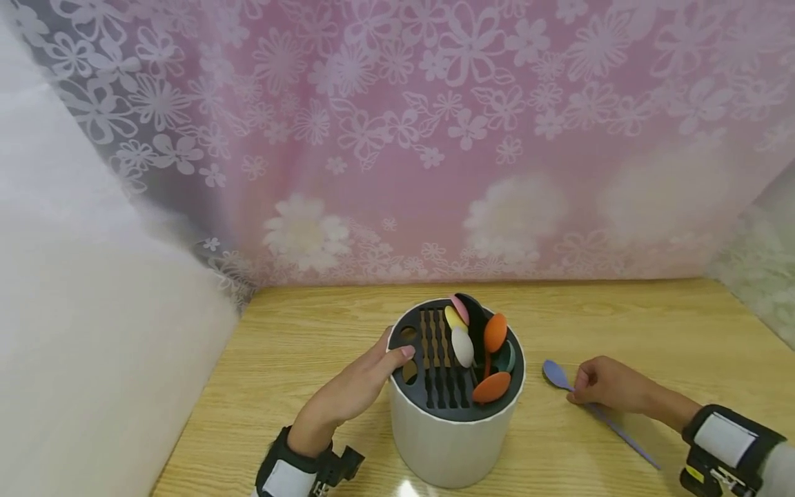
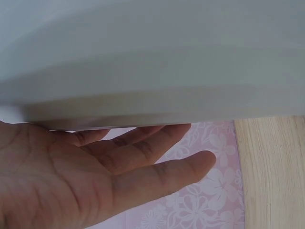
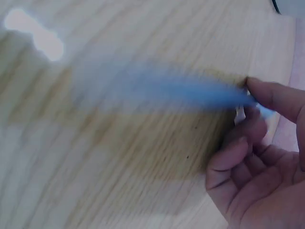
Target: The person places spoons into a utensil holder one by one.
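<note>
A white cylindrical utensil holder with a dark slotted top stands on the table. My left hand holds it at the left, thumb over the rim and fingers along the outer wall. In the left wrist view, the left hand's fingers lie against the pale wall. To the right of the holder, my right hand pinches a blue-purple spoon just below its bowl, the handle slanting toward the front right. In the right wrist view, the spoon is blurred between thumb and fingers.
Several spoons stand bowl-up in the holder's right half, among them an orange spoon, a white spoon and a dark green one. A pink flowered cloth hangs behind the wooden table. White sheeting borders the left.
</note>
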`<state>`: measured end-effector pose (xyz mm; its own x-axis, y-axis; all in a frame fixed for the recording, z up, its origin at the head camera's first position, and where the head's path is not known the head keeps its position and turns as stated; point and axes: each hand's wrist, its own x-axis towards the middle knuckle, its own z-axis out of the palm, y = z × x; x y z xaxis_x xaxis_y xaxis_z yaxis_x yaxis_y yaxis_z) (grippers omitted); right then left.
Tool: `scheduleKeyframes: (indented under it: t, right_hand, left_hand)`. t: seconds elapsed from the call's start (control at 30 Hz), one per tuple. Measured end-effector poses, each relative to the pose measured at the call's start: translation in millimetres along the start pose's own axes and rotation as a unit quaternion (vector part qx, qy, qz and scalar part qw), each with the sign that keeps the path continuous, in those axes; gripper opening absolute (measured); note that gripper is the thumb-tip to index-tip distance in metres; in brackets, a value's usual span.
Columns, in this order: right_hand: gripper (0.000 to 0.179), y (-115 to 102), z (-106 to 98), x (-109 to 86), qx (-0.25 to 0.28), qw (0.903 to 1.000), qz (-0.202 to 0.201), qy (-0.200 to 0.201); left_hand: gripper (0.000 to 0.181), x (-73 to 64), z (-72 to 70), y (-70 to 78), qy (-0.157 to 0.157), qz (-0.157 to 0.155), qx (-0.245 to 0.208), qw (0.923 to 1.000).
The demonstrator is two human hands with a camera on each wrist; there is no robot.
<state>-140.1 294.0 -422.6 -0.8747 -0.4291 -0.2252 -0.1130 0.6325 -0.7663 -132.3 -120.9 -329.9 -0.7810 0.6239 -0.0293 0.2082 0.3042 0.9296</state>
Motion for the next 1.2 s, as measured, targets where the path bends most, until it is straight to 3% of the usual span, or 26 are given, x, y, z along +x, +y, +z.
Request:
scheduleKeyframes:
  t: [0.3,0.67,0.9,1.07,1.2]
  right_hand:
    - [0.016,-7.8,1.5,-9.7,-0.062,0.9972,-0.015,0.038]
    - [0.018,-22.4,-7.1,-17.2,-0.162,0.9830,-0.032,0.080]
    - [0.008,-72.1,-23.3,-26.3,-0.233,0.9655,-0.054,0.104]
    - [0.008,-118.6,-34.7,-42.4,-0.241,0.9647,-0.034,0.101]
    - [0.008,-163.5,-49.0,-55.3,-0.230,0.9663,-0.039,0.110]
  left_hand:
    - [0.060,2.2,0.5,2.9,0.000,-0.010,0.020,0.9997]
    - [0.059,2.3,1.6,2.7,-0.005,-0.006,0.013,0.9999]
    - [0.065,-0.1,-0.3,1.0,0.004,-0.037,0.015,0.9992]
    - [0.067,-0.1,-0.6,-0.4,0.007,-0.050,0.020,0.9985]
    - [0.062,0.0,-1.9,-1.0,0.005,-0.038,0.014,0.9992]
